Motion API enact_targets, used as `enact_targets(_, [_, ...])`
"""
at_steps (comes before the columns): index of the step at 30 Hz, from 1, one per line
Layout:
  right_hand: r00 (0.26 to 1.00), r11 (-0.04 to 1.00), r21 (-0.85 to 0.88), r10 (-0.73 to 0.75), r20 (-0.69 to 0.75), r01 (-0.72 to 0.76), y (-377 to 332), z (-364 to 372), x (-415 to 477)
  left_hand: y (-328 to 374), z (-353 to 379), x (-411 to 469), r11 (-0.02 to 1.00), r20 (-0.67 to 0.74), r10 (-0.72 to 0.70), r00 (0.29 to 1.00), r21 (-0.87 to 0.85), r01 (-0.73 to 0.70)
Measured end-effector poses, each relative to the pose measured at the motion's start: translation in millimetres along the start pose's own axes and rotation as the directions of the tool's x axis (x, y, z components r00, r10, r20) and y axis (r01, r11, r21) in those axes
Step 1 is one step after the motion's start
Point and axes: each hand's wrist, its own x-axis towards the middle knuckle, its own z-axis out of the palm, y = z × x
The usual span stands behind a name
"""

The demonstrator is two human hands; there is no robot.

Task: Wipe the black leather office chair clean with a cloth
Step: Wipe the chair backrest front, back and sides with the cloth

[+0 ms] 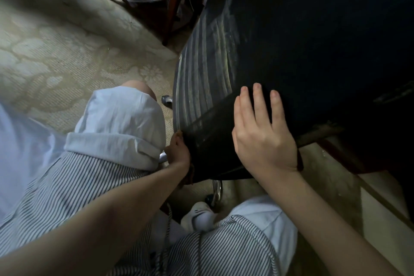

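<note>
1. Hands. The right hand (264, 139) lies flat on the black chair (291, 40), fingers straight and slightly spread, palm pressing the smooth lower section. The left hand (178, 152) is curled round the chair's near edge; brown fabric shows above and below the fist, judged to be the cloth (189, 173), pinched against the edge. Most of the cloth is hidden by the hand.

2. Handling. The chair fills the right and upper part of the view, just in front of the person. Its ribbed panel (201, 74) shows pale streaks along the grooves. The leather is likely smooth and yielding over padding, so firm flat pressure suits it. The grooves will probably need strokes along their length. The chair looks heavy and stands on wheels, so it may roll or swivel under a push. Brace it at the edge with 1 hand, as the right hand does now. The cloth is soft and light; bunch it in the fist.

3. Surroundings. The chrome base (216, 188) and a caster (167, 99) sit below the chair. The person's left knee (125, 119) is just beside the wiping hand and limits leftward travel. Dark wooden furniture (156, 6) stands beyond, on a patterned floor covering (56, 51).
</note>
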Motion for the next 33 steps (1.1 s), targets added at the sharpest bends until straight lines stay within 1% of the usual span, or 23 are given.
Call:
enact_targets(2, [1.000, 1.000, 0.014, 0.008, 0.002, -0.008, -2, 0, 1, 10, 2, -3, 0.999, -0.004, -0.031, 0.999, 0.030, 0.032])
enact_targets(3, [1.000, 1.000, 0.021, 0.013, 0.000, -0.013, -2, -1, 2, 17, 3, -6, 0.999, 0.003, -0.011, 1.000, 0.034, 0.011])
enact_targets(5, [1.000, 0.999, 0.032, 0.022, -0.005, -0.022, -3, -1, 4, 36, 4, -18, 0.994, 0.044, 0.109, 0.993, -0.005, -0.108])
enact_targets(8, [1.000, 0.999, 0.039, 0.025, -0.013, -0.025, -3, -2, 5, 68, 2, -39, 0.945, 0.098, 0.327, 0.940, -0.056, -0.323])
enact_targets(10, [0.999, 0.999, 0.035, 0.029, -0.018, -0.029, -3, -3, 6, 94, -2, -57, 0.897, 0.128, 0.439, 0.889, -0.123, -0.425])
enact_targets(12, [0.999, 0.999, 0.042, 0.036, -0.020, -0.035, -4, -3, 7, 121, -5, -80, 0.832, 0.168, 0.547, 0.820, -0.216, -0.511])
enact_targets(15, [0.998, 0.998, 0.024, 0.064, -0.017, -0.063, -4, -2, 4, 153, -8, -104, 0.668, 0.171, 0.736, 0.655, -0.337, -0.663])
enact_targets(16, [0.997, 0.997, -0.001, 0.076, -0.016, -0.076, -4, -2, 2, 160, -9, -106, 0.618, 0.162, 0.780, 0.604, -0.351, -0.704])
enact_targets(17, [0.996, 0.996, -0.026, 0.084, -0.016, -0.085, -4, -1, 0, 164, -8, -106, 0.579, 0.146, 0.810, 0.567, -0.351, -0.736])
enact_targets(21, [0.996, 0.995, -0.030, 0.092, -0.003, -0.092, -3, -2, -3, 156, 0, -96, 0.464, 0.036, 0.880, 0.475, -0.288, -0.838])
enact_targets(23, [0.997, 0.997, -0.009, 0.081, 0.002, -0.081, -2, -2, -4, 149, 5, -89, 0.444, 0.019, 0.890, 0.456, -0.267, -0.855])
enact_targets(25, [0.998, 0.997, 0.027, 0.068, 0.005, -0.069, 0, -2, -6, 139, 7, -81, 0.465, 0.029, 0.881, 0.473, -0.244, -0.851])
enact_targets(27, [0.998, 0.998, 0.041, 0.057, 0.008, -0.057, 1, -2, -8, 121, 7, -68, 0.535, 0.059, 0.843, 0.535, -0.201, -0.821])
enact_targets(30, [0.997, 0.998, 0.031, 0.062, 0.049, -0.063, -3, -4, -10, 86, 7, -47, 0.691, 0.102, 0.723, 0.683, -0.105, -0.715])
enact_targets(33, [0.991, 0.998, 0.029, 0.047, 0.123, -0.051, -13, -6, -7, 54, 6, -36, 0.830, 0.108, 0.557, 0.823, -0.081, -0.551])
